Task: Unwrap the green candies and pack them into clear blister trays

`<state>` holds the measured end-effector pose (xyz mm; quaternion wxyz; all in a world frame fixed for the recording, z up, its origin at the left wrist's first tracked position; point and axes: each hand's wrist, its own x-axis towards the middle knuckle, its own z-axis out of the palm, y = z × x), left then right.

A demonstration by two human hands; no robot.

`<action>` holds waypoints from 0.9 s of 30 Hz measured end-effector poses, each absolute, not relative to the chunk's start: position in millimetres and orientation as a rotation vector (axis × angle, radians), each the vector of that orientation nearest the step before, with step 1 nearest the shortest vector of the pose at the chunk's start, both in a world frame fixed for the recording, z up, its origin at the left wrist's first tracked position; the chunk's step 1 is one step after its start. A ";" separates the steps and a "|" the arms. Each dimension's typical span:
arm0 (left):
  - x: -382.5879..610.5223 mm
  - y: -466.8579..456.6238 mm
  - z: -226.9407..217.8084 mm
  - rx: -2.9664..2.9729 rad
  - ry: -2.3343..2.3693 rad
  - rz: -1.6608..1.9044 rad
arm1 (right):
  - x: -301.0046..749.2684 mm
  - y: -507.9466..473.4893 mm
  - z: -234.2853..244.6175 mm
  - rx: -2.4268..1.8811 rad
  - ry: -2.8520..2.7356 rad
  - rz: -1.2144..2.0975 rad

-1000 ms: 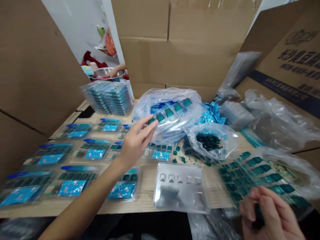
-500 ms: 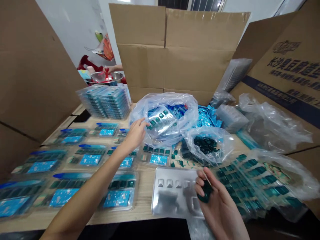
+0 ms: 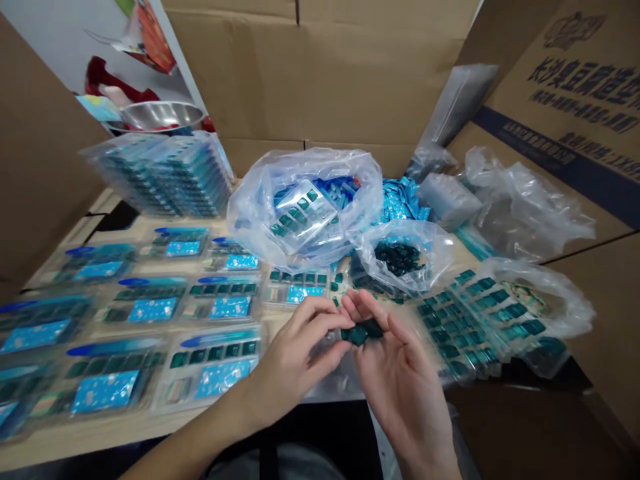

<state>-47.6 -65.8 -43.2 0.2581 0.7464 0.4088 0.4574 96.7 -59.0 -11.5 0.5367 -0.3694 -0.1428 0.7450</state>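
Note:
My right hand is cupped palm up, its fingers curled around several glossy dark green pieces. Thumb and fingertips of my left hand pinch at one of these pieces over the right palm. Below both hands lies a clear plastic tray, mostly hidden by them. Left of it sits a filled tray with a row of green pieces, a blue patterned packet and a blue pen-like item. Beyond my hands, an open plastic bag holds many more dark green pieces.
Filled trays spread over the left of the table, with tall stacks behind. A larger bag holds blue items, a tray on top. Sheets of green pieces lie at right. Cardboard walls the back.
My left hand has come back from the large bag to the pieces in my right palm. The right hand has moved left over the clear tray. The view has tilted down.

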 end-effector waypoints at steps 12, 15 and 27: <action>-55.4 -84.3 -29.0 1.918 1.072 1.137 | 120.8 -83.3 -32.2 -1.041 -1.464 1.089; -56.6 -90.1 -25.7 1.905 1.013 0.999 | 131.7 -89.0 -35.2 -1.012 -1.605 1.059; -30.6 -94.1 -31.5 1.172 0.826 0.778 | 156.4 -108.9 -40.2 -0.968 -1.748 0.913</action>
